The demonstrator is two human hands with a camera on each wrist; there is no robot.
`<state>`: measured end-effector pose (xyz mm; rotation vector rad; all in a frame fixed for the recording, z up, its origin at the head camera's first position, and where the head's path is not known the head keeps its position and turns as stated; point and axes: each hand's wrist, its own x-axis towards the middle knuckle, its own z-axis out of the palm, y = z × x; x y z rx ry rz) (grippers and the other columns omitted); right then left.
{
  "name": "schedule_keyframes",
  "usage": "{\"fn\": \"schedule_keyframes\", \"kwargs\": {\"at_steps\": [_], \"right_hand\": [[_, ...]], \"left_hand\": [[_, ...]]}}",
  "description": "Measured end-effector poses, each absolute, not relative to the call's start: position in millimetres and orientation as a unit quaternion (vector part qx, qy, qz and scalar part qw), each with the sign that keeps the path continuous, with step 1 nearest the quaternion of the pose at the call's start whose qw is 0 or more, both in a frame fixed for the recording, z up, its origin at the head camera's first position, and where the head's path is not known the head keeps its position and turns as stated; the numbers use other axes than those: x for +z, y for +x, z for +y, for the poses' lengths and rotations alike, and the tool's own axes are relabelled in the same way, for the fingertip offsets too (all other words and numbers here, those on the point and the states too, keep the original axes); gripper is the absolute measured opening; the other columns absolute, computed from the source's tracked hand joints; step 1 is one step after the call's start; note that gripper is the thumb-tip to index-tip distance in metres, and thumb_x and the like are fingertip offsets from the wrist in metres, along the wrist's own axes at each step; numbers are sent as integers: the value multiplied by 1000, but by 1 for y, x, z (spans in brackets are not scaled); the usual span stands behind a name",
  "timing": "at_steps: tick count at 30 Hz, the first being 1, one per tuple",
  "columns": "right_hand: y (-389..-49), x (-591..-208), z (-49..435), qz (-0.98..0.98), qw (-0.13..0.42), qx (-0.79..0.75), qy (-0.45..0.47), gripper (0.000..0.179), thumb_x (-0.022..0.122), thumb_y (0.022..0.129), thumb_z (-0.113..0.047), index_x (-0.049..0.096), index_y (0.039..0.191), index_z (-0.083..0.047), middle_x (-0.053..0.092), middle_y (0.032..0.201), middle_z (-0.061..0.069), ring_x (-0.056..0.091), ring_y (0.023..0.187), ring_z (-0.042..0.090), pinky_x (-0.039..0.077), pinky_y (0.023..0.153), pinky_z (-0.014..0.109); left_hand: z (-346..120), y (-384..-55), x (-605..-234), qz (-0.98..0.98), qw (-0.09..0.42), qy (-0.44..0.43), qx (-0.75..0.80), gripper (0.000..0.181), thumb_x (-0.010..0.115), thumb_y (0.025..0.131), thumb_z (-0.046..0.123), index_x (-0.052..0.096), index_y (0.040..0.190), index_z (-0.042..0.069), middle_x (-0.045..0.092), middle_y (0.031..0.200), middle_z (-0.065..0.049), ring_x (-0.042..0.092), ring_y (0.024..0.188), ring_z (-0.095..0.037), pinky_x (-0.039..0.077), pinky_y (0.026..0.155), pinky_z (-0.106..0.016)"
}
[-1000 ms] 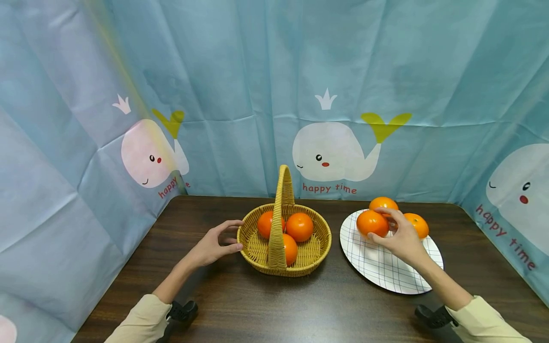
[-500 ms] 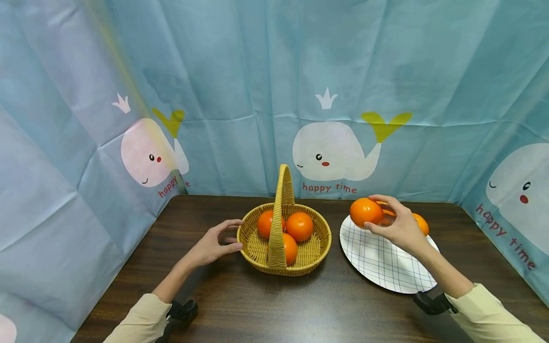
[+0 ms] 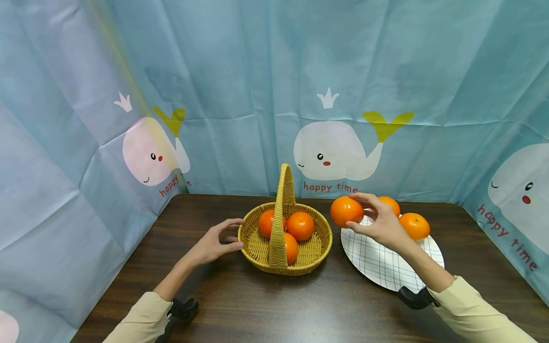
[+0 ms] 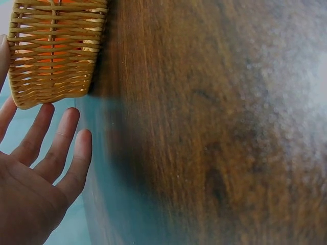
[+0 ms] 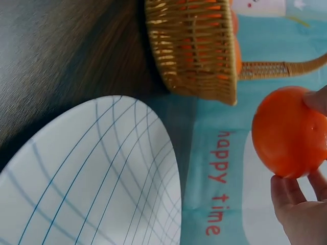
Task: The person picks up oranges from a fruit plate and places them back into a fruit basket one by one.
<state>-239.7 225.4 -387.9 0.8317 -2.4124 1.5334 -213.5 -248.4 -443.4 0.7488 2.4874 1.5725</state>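
Note:
In the head view my right hand (image 3: 381, 226) holds an orange (image 3: 346, 212) between thumb and fingers, raised over the left edge of the plate. The right wrist view shows this orange (image 5: 288, 132) pinched from both sides. My left hand (image 3: 214, 244) is at the left side of a yellow wicker basket (image 3: 253, 259), thumb and fingertips at its rim. Loosely extended fingers (image 4: 66, 132) meet the basket wall in the left wrist view. Inside the basket lie three oranges (image 3: 300, 226), one partly behind the handle (image 3: 279, 219).
A white plate with a blue grid (image 3: 377, 267) stands right of the basket, bearing two more oranges (image 3: 414, 226) at its far side. The dark wooden table (image 3: 274, 309) ends at a blue whale-print curtain (image 3: 231, 143) behind. The basket handle arches high.
My right hand has lifted an orange off the plate and carried it left toward the basket. My left hand stays by the basket rim.

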Motion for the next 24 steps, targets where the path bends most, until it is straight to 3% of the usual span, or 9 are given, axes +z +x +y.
{"fn": "schedule_keyframes", "kwargs": {"at_steps": [14,24], "right_hand": [[-238,-385,206,-784,62,530,318,63,85,83,-2,57,140,-8,55,139,9,57,120,31,49,99,27],[-238,-393,188,-752,37,550,361,63,85,81,1,59,138,-4,57,138,11,60,114,29,49,101,35]], "left_hand": [[-248,-214,-442,820,51,247,514,62,74,95,9,44,149,0,45,146,-27,62,114,-43,57,87,-34],[-248,-213,-443,822,50,244,512,62,74,95,10,45,149,1,46,146,-26,61,115,-44,57,88,-34]]}}
